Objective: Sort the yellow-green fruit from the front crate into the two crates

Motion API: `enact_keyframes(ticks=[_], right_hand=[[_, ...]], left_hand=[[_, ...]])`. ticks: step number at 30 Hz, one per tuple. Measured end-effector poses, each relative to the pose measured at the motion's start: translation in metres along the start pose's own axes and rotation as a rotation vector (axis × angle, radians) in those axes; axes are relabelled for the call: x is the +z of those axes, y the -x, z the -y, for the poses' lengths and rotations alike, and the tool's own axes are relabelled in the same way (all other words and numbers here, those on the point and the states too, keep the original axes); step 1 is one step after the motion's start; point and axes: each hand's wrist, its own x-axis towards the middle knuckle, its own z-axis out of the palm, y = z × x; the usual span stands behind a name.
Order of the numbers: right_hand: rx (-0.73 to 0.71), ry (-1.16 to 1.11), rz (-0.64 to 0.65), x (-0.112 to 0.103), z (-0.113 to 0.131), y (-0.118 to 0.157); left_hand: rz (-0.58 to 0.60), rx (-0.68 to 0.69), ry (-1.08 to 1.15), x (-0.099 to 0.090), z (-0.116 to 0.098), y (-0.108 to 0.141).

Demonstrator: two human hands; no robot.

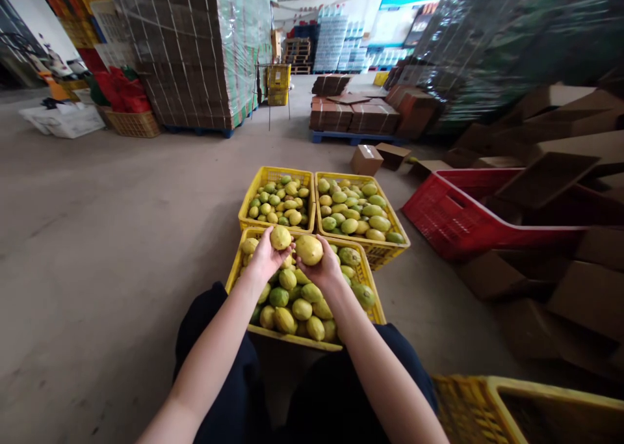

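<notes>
Over the near yellow crate (234, 267), my left hand (267, 257) is closed around a small, roundish yellow fruit (281, 238). Beside it, my right hand (327, 270) grips a larger oval yellow fruit (309, 250), its fingers mostly hidden beneath. The two fruits are held up side by side, close together. Below them the crate is filled with green and yellow oval fruits (301, 309); their exact kind I cannot tell. Behind it stand a left crate (242, 213) of smaller fruits and a right crate (400, 236) of larger, longer ones.
On the right are a red crate (439, 213) and a heap of open cardboard boxes (560, 288). Another yellow crate (492, 398) stands near my right leg. Flattened cartons (370, 116) lie on a blue pallet ahead. Wrapped stacks (190, 54) rise at the back left.
</notes>
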Motion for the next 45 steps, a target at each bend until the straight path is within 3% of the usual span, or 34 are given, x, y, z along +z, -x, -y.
enact_keyframes(ticks=[3, 6, 10, 13, 16, 22, 24, 26, 32, 35, 38, 42, 45], right_hand=[[-0.055, 0.041, 0.037, 0.001, 0.001, 0.002], [-0.167, 0.149, 0.044, 0.001, 0.001, 0.004], [-0.599, 0.466, -0.082, -0.004, -0.001, 0.007], [-0.954, 0.711, -0.193, -0.008, -0.002, 0.009], [-1.120, 0.790, -0.214, -0.009, -0.002, 0.010], [-1.214, 0.762, -0.094, -0.009, -0.003, 0.011], [-1.197, 0.723, -0.064, -0.008, -0.003, 0.011], [-1.092, 0.633, -0.016, -0.006, -0.003, 0.011], [-0.564, 0.104, 0.097, 0.000, 0.005, 0.011], [-0.345, -0.025, 0.131, 0.002, 0.010, 0.013], [-0.264, -0.081, 0.128, 0.002, 0.013, 0.015], [-0.159, -0.099, 0.231, -0.001, 0.013, 0.013], [-0.116, -0.114, 0.286, -0.004, 0.011, 0.007]], left_hand=[[0.026, 0.064, -0.057, -0.003, 0.002, -0.003], [0.036, 0.240, -0.243, -0.007, 0.003, -0.005], [-0.029, 0.700, -0.553, -0.010, -0.001, 0.003], [0.004, 0.987, -0.727, -0.011, -0.005, 0.014], [0.033, 1.039, -0.777, -0.012, -0.006, 0.020], [0.111, 0.961, -0.756, -0.014, -0.006, 0.016], [0.135, 0.872, -0.658, -0.013, -0.008, 0.015], [0.149, 0.735, -0.530, -0.012, -0.012, 0.015], [0.178, 0.350, -0.138, -0.008, -0.019, 0.019], [0.166, 0.217, -0.022, -0.004, -0.022, 0.020], [0.149, 0.155, 0.015, 0.001, -0.024, 0.023], [0.080, 0.132, 0.023, 0.003, -0.025, 0.024], [0.132, 0.096, 0.039, 0.001, -0.024, 0.021]])
